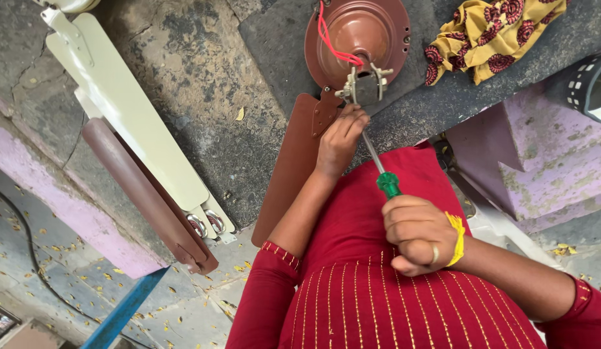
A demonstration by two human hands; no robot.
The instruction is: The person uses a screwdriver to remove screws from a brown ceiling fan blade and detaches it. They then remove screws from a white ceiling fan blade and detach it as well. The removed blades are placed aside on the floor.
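I'm gripping the green-handled screwdriver (389, 184) in my right hand (420, 234), left hand (339, 139) fingers pinching its shaft at the fan motor (358, 42) bracket (365, 85), blades (129, 106) already off.

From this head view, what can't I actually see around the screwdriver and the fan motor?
- Screwdriver tip: hidden behind the left hand and the metal bracket, so which screw it meets is unclear.
- Screwdriver handle: mostly wrapped by the right hand; only the green top shows.
- Brown motor housing: top cut off by the frame's upper edge.
- Brown blade: lower end hidden by the left forearm.
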